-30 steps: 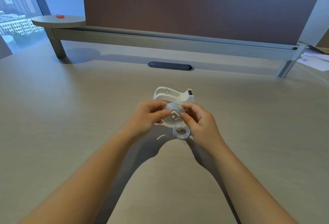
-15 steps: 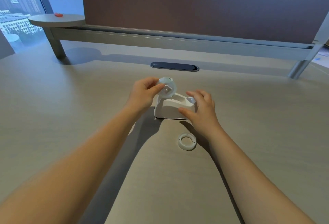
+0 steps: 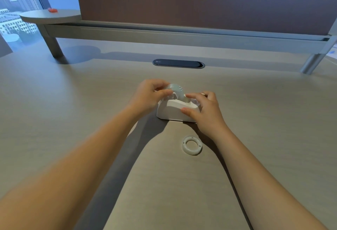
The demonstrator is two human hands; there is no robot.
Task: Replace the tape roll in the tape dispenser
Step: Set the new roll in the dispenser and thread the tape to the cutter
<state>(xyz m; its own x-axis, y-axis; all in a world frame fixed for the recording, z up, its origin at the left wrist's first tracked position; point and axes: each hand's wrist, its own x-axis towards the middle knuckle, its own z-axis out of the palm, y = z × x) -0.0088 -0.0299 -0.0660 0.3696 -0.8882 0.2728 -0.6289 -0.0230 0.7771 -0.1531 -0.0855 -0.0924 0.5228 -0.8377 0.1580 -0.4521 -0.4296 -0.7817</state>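
A white tape dispenser (image 3: 173,110) stands upright on the desk in the middle of the view. My right hand (image 3: 204,110) grips its right end, thumb on the near side and fingers over the top. My left hand (image 3: 151,94) holds a pale tape roll (image 3: 176,90) with a white hub, and the roll sits partly down in the dispenser's cradle. A small empty white ring (image 3: 191,145), a bare tape core, lies flat on the desk nearer to me, just left of my right forearm.
The desk (image 3: 273,138) is wide and beige. A dark oval cable slot (image 3: 178,63) lies behind the dispenser. A grey raised shelf rail (image 3: 182,35) and a brown partition (image 3: 200,1) close off the back. A small red object (image 3: 53,10) sits on the round shelf end at far left.
The dispenser went from lying on its side to standing upright under my right hand. My left hand carried the roll up, then lowered it into the cradle. The empty ring stayed put.
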